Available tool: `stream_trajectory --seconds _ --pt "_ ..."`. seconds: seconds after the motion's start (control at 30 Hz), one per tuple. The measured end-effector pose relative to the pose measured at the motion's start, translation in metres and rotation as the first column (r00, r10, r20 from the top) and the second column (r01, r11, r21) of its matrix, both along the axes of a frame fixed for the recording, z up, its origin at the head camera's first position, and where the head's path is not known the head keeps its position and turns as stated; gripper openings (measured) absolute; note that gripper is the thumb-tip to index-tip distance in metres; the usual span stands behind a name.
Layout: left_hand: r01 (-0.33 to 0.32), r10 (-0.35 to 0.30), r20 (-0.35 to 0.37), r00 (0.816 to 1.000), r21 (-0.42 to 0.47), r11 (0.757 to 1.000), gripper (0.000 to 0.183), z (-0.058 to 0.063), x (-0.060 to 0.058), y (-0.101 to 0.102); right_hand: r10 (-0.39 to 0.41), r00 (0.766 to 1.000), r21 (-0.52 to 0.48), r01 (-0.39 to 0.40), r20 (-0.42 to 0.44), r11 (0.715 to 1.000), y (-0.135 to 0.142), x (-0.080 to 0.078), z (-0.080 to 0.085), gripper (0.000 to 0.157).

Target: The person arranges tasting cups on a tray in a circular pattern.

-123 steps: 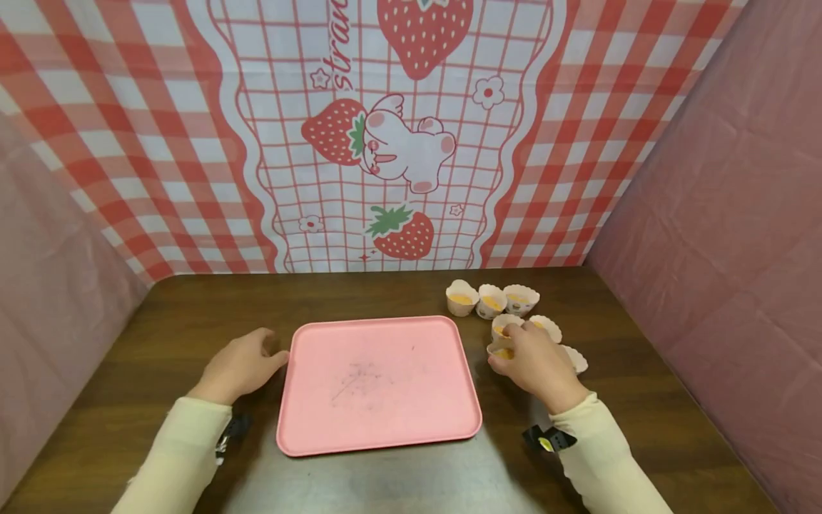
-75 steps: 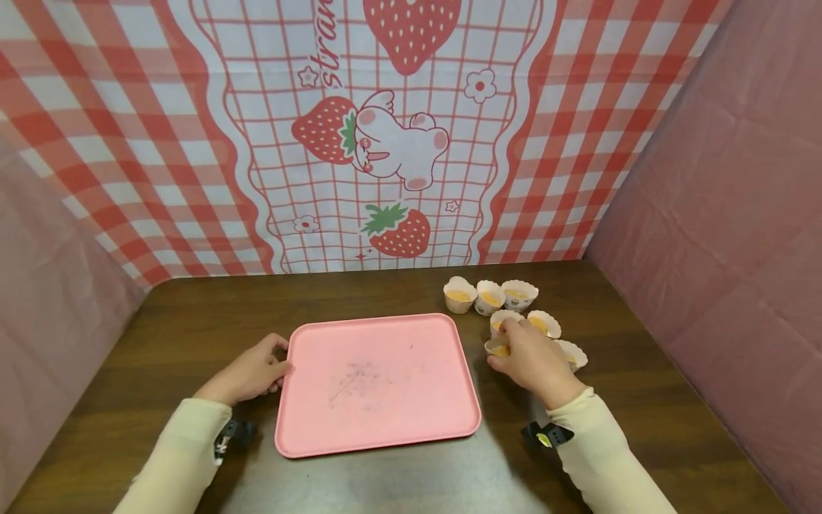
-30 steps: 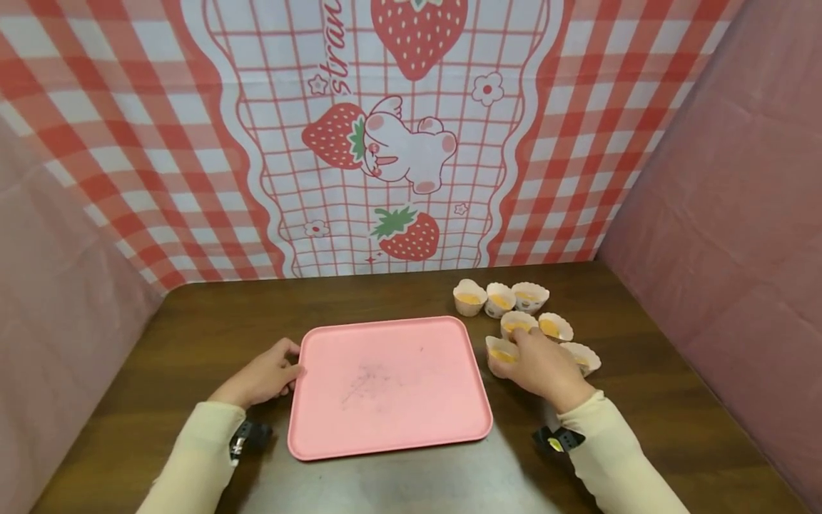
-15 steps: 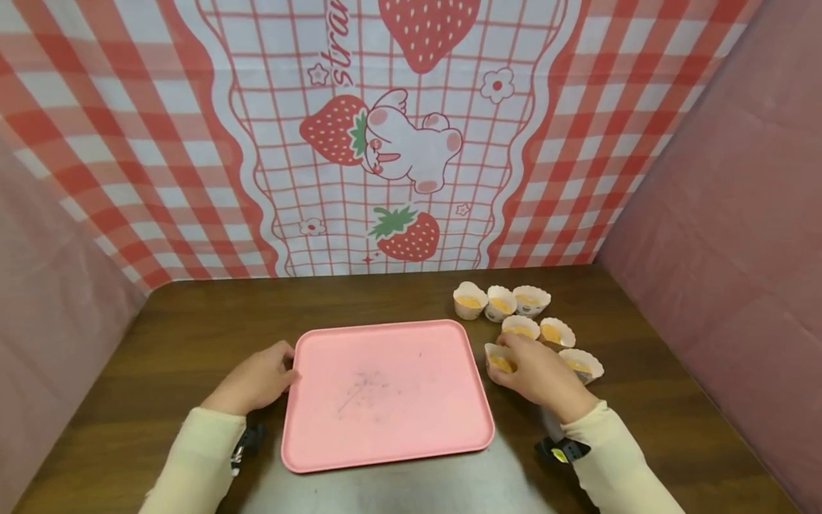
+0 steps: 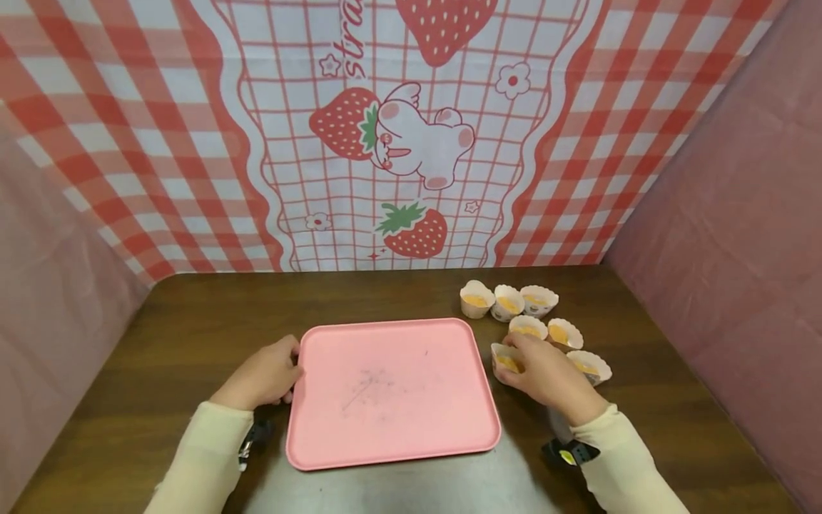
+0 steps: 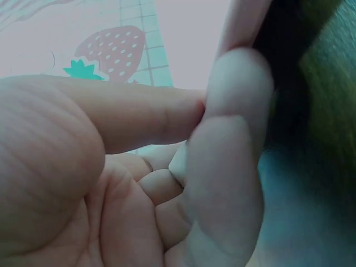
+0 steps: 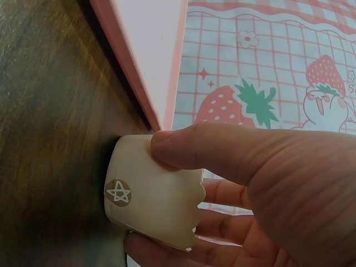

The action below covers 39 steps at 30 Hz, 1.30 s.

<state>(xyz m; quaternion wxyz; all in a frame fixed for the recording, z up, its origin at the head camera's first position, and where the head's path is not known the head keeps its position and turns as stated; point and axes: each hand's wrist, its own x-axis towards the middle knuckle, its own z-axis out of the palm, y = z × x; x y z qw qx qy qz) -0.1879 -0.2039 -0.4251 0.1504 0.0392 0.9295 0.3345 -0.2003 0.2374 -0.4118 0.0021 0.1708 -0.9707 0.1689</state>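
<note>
My left hand (image 5: pixel 268 373) is at the left edge of the pink tray (image 5: pixel 392 446). In the left wrist view, its thumb and index finger (image 6: pixel 236 83) pinch the tray's rim. To the right of the tray, my right hand (image 5: pixel 552 375) grips a paper cupcake cup (image 5: pixel 499 361) with yellow filling. The right wrist view has this cup (image 7: pixel 150 194) from the side, with a star mark, a scalloped rim and the thumb pressed on its wall. It stands at the wooden table's surface, close to the tray's right edge.
Several more paper cups with yellow filling stand behind and right of my right hand, among them a back-left cup (image 5: pixel 476 303) and a right-hand cup (image 5: pixel 594 370). A strawberry-print cloth (image 5: pixel 411 171) hangs behind the table (image 5: pixel 225 300), with pink cloth (image 5: pixel 713 228) at the sides.
My left hand has come in from beside the tray and taken hold of its left rim. My right hand stays at the same cup. The camera view has shifted slightly.
</note>
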Motion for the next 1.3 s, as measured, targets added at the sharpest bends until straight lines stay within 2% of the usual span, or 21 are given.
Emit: stream_trajectory --seconds 0.23,0.5,0.7,0.87,1.0,1.13,1.3 --pt "-0.001 0.001 0.01 1.0 0.006 1.0 0.021 0.001 -0.001 -0.002 0.015 0.999 0.001 -0.015 -0.03 1.0 -0.003 0.0 0.001 0.033" --pt "0.003 -0.003 0.002 1.0 0.001 1.0 0.022 0.001 -0.002 -0.003 0.009 1.0 -0.013 -0.009 -0.022 1.0 -0.006 0.0 0.007 0.034" --pt "-0.003 0.003 0.02 1.0 0.005 1.0 0.025 0.002 -0.002 -0.003 0.034 0.996 -0.026 -0.036 -0.077 0.999 -0.01 0.004 0.013 0.036" --pt "0.002 -0.002 0.012 1.0 0.005 1.0 0.025 0.004 -0.001 -0.005 0.045 0.993 -0.042 -0.049 -0.111 0.998 -0.023 0.006 0.018 0.044" --pt "-0.009 0.009 0.022 1.0 -0.005 1.0 0.024 0.005 0.0 -0.003 0.079 0.989 -0.063 -0.087 -0.125 0.994 -0.039 0.002 0.021 0.039" --pt "-0.014 0.014 0.013 1.0 -0.013 1.0 0.024 0.005 0.002 -0.001 0.13 0.986 -0.087 -0.14 -0.108 0.986 -0.058 -0.003 0.021 0.038" --pt "-0.022 0.022 0.007 1.0 -0.009 1.0 0.024 0.006 0.004 0.001 0.127 0.988 -0.082 -0.134 -0.083 0.988 -0.074 -0.009 0.019 0.041"
